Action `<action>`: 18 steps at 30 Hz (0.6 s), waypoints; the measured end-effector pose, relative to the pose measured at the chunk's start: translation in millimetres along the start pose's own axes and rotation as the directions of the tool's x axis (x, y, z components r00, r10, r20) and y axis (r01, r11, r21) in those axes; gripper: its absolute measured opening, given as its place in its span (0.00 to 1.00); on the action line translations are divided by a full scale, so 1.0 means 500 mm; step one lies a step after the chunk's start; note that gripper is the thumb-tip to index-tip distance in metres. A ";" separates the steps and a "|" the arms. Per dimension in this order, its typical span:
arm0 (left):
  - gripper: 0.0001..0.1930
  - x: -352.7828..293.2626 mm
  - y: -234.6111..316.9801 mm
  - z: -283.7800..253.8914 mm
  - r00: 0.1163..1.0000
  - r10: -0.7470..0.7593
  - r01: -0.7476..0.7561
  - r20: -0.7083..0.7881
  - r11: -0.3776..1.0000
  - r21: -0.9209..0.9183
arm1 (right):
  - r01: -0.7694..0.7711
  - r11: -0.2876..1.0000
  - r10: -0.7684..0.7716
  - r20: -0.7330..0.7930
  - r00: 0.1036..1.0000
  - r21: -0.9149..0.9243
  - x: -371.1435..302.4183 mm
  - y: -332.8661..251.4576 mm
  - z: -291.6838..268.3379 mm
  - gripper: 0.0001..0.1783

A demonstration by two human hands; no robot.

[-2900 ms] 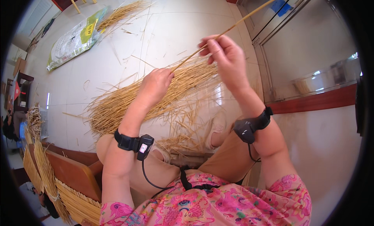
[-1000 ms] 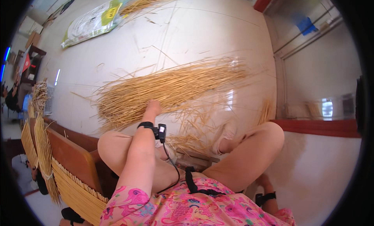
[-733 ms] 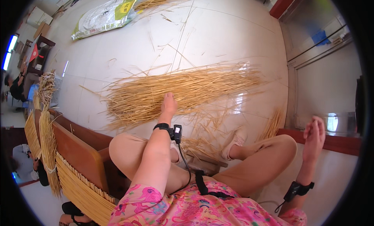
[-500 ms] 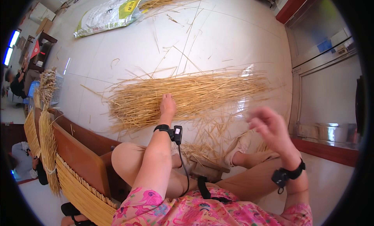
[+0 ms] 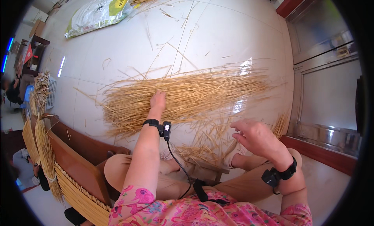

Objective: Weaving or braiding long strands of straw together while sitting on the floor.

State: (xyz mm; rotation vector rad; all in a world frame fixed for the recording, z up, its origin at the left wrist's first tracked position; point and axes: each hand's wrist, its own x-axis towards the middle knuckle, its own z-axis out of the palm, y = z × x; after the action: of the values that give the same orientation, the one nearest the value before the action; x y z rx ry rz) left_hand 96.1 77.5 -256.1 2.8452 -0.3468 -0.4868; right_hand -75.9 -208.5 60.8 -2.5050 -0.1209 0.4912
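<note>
One heap of straw (image 5: 202, 89) is spread across the centre of the frame. It is touched by the left hand (image 5: 157, 101); whether anything is gripped cannot be told. The right hand (image 5: 257, 138) is held loosely spread at lower right of centre. Two black wrist devices (image 5: 166, 129) are worn. One white-and-green bag (image 5: 97, 17) is seen at upper left.

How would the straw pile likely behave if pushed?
The straw pile would probably spread rather than move as one, since no tie shows around it. Its stalks are likely light and fairly stiff, being thin and mostly straight. They may slide on the glossy floor.
</note>
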 end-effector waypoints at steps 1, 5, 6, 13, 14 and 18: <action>0.05 0.001 -0.007 -0.001 1.000 0.002 -0.002 -0.002 1.000 0.002 | 0.030 0.999 -0.030 0.005 1.000 -0.016 -0.001 -0.004 -0.001 0.11; 0.03 -0.014 -0.007 -0.033 0.997 0.076 -0.076 0.009 0.997 -0.020 | 0.076 0.997 -0.076 0.016 0.997 -0.018 -0.009 -0.015 -0.013 0.11; 0.03 -0.022 -0.001 -0.056 0.995 0.101 -0.100 -0.005 0.995 0.027 | 0.074 0.997 -0.074 0.012 0.997 -0.022 -0.011 -0.011 -0.011 0.11; 0.04 -0.035 0.034 -0.245 0.962 0.268 -0.247 0.053 0.936 -0.250 | 0.115 0.991 -0.119 -0.064 0.991 -0.070 -0.011 0.005 -0.005 0.12; 0.04 -0.048 0.046 -0.281 0.960 0.276 -0.257 0.048 0.935 -0.242 | 0.113 0.991 -0.118 -0.076 0.990 -0.069 -0.013 0.005 -0.004 0.12; 0.04 -0.107 0.094 -0.401 0.930 0.361 -0.366 -0.063 0.904 -0.221 | 0.109 0.993 -0.113 -0.122 0.986 -0.044 -0.014 0.007 -0.007 0.12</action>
State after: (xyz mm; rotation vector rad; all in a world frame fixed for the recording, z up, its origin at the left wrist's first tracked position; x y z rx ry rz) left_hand 108.2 85.2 -43.9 2.4793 -0.7493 -0.3904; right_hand -81.0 -214.7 63.6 -2.5406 -0.2218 0.2893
